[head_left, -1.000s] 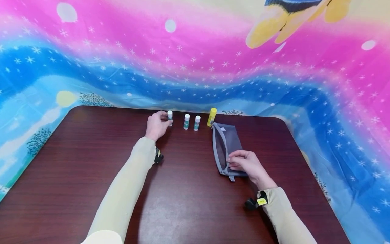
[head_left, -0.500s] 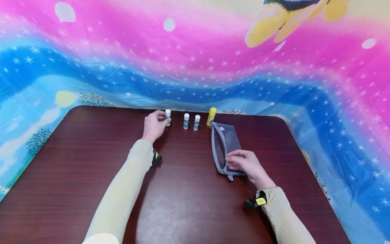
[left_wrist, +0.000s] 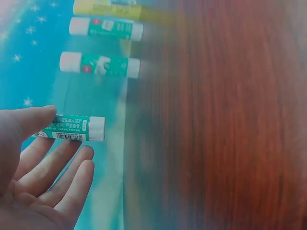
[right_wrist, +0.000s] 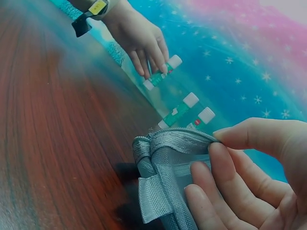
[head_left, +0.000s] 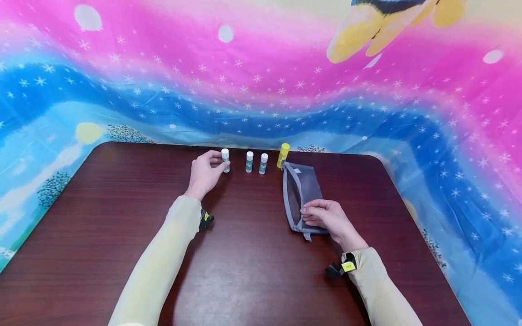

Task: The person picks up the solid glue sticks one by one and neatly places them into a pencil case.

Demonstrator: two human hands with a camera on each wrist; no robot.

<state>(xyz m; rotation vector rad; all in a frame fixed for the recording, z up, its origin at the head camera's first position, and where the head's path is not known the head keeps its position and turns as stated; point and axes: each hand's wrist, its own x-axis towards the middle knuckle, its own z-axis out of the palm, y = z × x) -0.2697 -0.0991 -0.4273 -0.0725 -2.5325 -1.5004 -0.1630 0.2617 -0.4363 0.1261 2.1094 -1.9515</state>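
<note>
The left hand (head_left: 205, 172) pinches a small glue stick (head_left: 225, 160) around its middle, at the far left of the row beside the gray pouch (head_left: 303, 199). It looks light, hard and smooth, so it may slip unless held around the middle. The right hand (head_left: 328, 219) pinches the pouch's soft near edge, maybe holding it open.

A dark reddish-brown wooden table (head_left: 102, 217) with rounded corners fills the lower view, its polished top catching a soft sheen. Behind it hangs a bright cloth backdrop (head_left: 261, 81) — pink above, blue below — dotted with white stars, trees and a yellow shape.
</note>
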